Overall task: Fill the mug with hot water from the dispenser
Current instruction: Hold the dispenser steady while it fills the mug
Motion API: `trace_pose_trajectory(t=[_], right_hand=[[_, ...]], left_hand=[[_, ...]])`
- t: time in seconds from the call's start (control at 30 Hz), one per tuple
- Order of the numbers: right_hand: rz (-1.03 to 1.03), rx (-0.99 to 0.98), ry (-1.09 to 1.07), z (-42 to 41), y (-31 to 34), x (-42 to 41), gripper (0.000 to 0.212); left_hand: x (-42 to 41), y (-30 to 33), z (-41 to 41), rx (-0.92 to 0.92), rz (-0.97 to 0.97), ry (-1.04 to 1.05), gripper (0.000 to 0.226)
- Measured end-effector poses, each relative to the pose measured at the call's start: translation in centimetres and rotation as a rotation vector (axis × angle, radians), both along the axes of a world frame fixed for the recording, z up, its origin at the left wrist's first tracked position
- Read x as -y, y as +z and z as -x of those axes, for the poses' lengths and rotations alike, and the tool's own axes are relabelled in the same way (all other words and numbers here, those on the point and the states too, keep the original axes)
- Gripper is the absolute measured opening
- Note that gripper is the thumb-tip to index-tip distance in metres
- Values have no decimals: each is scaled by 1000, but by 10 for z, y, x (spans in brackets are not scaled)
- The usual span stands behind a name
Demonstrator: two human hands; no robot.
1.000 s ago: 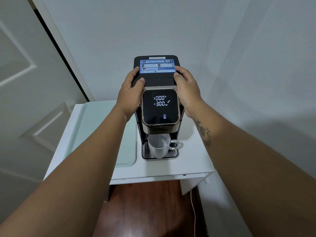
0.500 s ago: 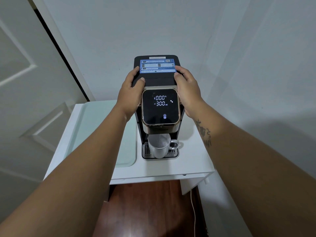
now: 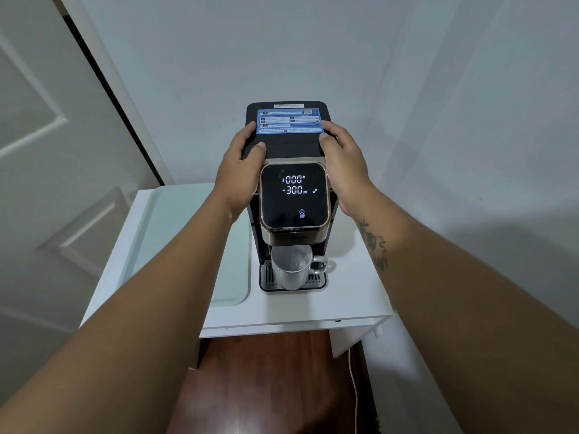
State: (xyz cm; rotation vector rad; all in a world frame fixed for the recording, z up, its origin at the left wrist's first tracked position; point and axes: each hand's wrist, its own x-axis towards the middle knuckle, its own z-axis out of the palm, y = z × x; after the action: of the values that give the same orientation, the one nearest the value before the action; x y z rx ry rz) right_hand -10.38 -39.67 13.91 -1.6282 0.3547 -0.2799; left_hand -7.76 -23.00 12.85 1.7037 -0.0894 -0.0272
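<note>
**Both hands clasp the dispenser while water runs into the mug**

Both hands grasp the top of the dispenser (image 3: pixel 286 145): the left hand (image 3: pixel 241 170) wraps its left edge, the right hand (image 3: pixel 343 164) its right edge, thumbs lying on the black lid beside a blue label (image 3: pixel 289 121). Its screen (image 3: pixel 294 195) reads 000 and 300 ml. Below the spout, the mug (image 3: pixel 291 270) stands upright on the drip tray (image 3: pixel 316 281), handle turned right, a thin stream of water falling into it. The dispenser sits on a white table (image 3: pixel 351 302), with a pale tray (image 3: pixel 232 261) just to its left.
</note>
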Motion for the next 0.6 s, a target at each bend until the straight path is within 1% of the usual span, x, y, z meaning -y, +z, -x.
trace_pose_trajectory(t=[0.6], right_hand=[[-17, 6, -5, -2, -2, 1, 33]], left_hand=[[1, 2, 1, 10, 5, 5, 43]])
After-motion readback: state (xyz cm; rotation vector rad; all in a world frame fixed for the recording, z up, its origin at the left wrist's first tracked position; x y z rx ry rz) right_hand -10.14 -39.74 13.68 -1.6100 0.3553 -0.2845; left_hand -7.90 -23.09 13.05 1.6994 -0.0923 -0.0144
